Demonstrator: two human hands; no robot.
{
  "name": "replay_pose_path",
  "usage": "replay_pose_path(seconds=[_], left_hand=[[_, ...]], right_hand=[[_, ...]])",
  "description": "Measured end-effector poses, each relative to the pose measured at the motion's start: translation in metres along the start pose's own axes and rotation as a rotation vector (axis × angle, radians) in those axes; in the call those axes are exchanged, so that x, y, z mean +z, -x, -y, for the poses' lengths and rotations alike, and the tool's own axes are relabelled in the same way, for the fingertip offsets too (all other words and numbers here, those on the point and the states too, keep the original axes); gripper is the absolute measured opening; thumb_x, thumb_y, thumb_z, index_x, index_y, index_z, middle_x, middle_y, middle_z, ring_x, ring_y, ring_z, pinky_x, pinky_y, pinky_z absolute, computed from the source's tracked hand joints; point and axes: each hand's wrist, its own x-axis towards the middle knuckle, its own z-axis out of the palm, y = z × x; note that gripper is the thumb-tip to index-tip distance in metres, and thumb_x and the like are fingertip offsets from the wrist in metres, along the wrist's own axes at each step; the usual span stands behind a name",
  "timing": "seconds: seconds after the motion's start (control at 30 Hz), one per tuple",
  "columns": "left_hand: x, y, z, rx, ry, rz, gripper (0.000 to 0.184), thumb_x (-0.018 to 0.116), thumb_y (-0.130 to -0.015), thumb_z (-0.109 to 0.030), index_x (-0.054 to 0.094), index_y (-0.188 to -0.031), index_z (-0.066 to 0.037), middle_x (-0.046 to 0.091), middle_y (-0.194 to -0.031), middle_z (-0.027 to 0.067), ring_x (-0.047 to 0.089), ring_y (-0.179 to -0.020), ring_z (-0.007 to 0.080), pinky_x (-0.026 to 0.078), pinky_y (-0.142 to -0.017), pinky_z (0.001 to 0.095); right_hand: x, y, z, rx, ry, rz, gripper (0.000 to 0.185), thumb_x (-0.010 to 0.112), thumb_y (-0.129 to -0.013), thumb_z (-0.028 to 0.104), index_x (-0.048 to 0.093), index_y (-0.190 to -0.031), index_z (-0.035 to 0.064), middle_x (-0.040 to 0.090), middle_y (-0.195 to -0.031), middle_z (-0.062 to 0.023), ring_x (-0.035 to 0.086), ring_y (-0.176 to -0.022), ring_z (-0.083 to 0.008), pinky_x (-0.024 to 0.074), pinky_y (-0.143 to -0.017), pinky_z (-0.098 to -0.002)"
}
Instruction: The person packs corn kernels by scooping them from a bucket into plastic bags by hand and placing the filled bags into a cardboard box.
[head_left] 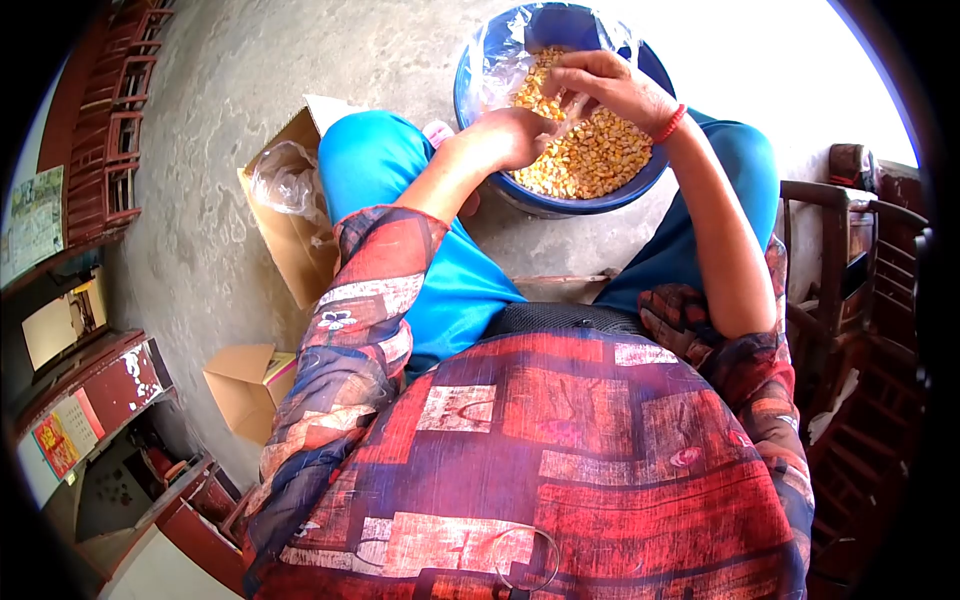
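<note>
A blue basin (pixel 562 208) stands on the floor between my knees, with yellow corn kernels (pixel 590 160) heaped in it. Over the kernels, my left hand (pixel 512 138) is closed with the thumb towards the middle. My right hand (pixel 612 88), a red band round its wrist, reaches in from the other side with fingers bent down. Thin clear plastic (pixel 574 122), which looks like a small bag, shows between the two hands, and the fingers of both are pressed at it. What lies inside it is hard to make out. More clear plastic bags (pixel 495 75) lie against the basin's far left wall.
Left of my knee is an open cardboard box (pixel 275 215) with clear plastic in it. A smaller open carton (pixel 243 385) sits nearer. Wooden chairs (pixel 835 250) stand on the right, and dark red wooden furniture (pixel 110 400) lines the left.
</note>
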Motion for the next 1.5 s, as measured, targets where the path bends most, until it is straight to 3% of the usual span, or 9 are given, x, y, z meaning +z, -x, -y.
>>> replay_pose_path(seconds=[0.03, 0.2, 0.37, 0.63, 0.8, 0.93, 1.0, 1.27, 1.5], left_hand=[[-0.003, 0.002, -0.004, -0.049, 0.007, 0.019, 0.03, 0.049, -0.082, -0.022, 0.057, -0.109, -0.013, 0.059, -0.099, 0.0162, 0.056, -0.093, 0.031, 0.043, -0.082, 0.0387], [0.009, -0.007, 0.009, 0.089, -0.051, -0.059, 0.029, 0.049, -0.081, -0.022, 0.058, -0.107, -0.012, 0.061, -0.094, 0.0161, 0.058, -0.089, 0.0312, 0.044, -0.078, 0.0402], [0.011, -0.01, 0.015, 0.129, -0.066, -0.057, 0.03, 0.048, -0.079, -0.018, 0.058, -0.107, -0.011, 0.061, -0.095, 0.0152, 0.057, -0.09, 0.0314, 0.045, -0.077, 0.0401], [0.008, -0.008, 0.01, 0.063, -0.061, -0.061, 0.031, 0.046, -0.078, -0.017, 0.058, -0.107, -0.012, 0.06, -0.096, 0.0155, 0.057, -0.09, 0.0324, 0.045, -0.076, 0.0406], [0.01, -0.011, 0.014, 0.059, -0.056, -0.058, 0.03, 0.047, -0.077, -0.015, 0.058, -0.105, -0.012, 0.06, -0.094, 0.0164, 0.057, -0.089, 0.0333, 0.045, -0.074, 0.0407], [0.004, -0.008, 0.007, 0.043, -0.025, -0.026, 0.027, 0.046, -0.076, -0.011, 0.06, -0.099, -0.01, 0.06, -0.092, 0.0167, 0.058, -0.088, 0.0324, 0.046, -0.074, 0.04], [0.002, -0.006, 0.005, 0.022, -0.039, -0.007, 0.026, 0.046, -0.076, -0.01, 0.06, -0.097, -0.009, 0.061, -0.091, 0.0168, 0.058, -0.088, 0.0319, 0.046, -0.074, 0.0394], [0.011, -0.012, 0.016, -0.09, -0.067, 0.013, 0.023, 0.048, -0.081, -0.02, 0.062, -0.096, -0.008, 0.062, -0.091, 0.0165, 0.059, -0.087, 0.0314, 0.046, -0.075, 0.0383], [0.003, -0.006, 0.004, -0.016, -0.029, 0.043, 0.031, 0.044, -0.087, -0.03, 0.057, -0.11, -0.014, 0.058, -0.103, 0.017, 0.055, -0.096, 0.0309, 0.042, -0.083, 0.0378]], right_hand=[[0.0, 0.003, 0.003, 0.1, -0.016, 0.089, 0.028, 0.047, -0.088, 0.027, 0.062, -0.089, 0.0033, 0.062, -0.081, -0.0034, 0.059, -0.072, -0.0097, 0.0515, -0.057, -0.0241], [0.021, 0.003, -0.03, 0.565, 0.403, 0.453, 0.026, 0.048, -0.082, 0.024, 0.063, -0.09, 0.0043, 0.063, -0.075, -0.0089, 0.061, -0.065, -0.0154, 0.0509, -0.047, -0.0271], [0.056, -0.002, -0.075, 0.143, 0.906, 0.3, 0.031, 0.051, -0.075, 0.028, 0.064, -0.084, 0.0012, 0.063, -0.083, -0.0187, 0.061, -0.079, -0.0291, 0.0469, -0.077, -0.0381], [0.075, -0.007, -0.06, 0.314, 0.31, 0.504, 0.022, 0.051, -0.081, 0.022, 0.058, -0.086, 0.0018, 0.057, -0.063, -0.0067, 0.053, -0.05, -0.0129, 0.0434, -0.043, -0.0276], [0.06, -0.002, -0.042, 0.395, 0.111, 0.494, 0.024, 0.052, -0.077, 0.024, 0.061, -0.082, 0.0025, 0.058, -0.061, -0.0081, 0.055, -0.048, -0.0159, 0.0435, -0.043, -0.0288], [0.048, -0.001, -0.026, -0.014, 0.405, 0.677, 0.022, 0.047, -0.082, 0.018, 0.058, -0.088, -0.0005, 0.061, -0.072, -0.0095, 0.062, -0.056, -0.0166, 0.0525, -0.05, -0.0259], [0.044, 0.002, -0.014, 0.539, -0.123, 0.457, 0.025, 0.046, -0.085, 0.021, 0.058, -0.088, -0.0011, 0.061, -0.072, -0.0092, 0.061, -0.055, -0.0161, 0.0523, -0.05, -0.0256], [0.017, 0.005, 0.006, 0.333, -0.216, 0.281, 0.028, 0.045, -0.088, 0.023, 0.057, -0.087, -0.0022, 0.06, -0.071, -0.0088, 0.061, -0.06, -0.0147, 0.053, -0.054, -0.0241], [0.003, -0.01, -0.018, -0.164, 0.008, -0.1, 0.034, 0.048, -0.089, 0.03, 0.057, -0.107, 0.0019, 0.06, -0.102, -0.0095, 0.059, -0.09, -0.0166, 0.047, -0.083, -0.0266]])
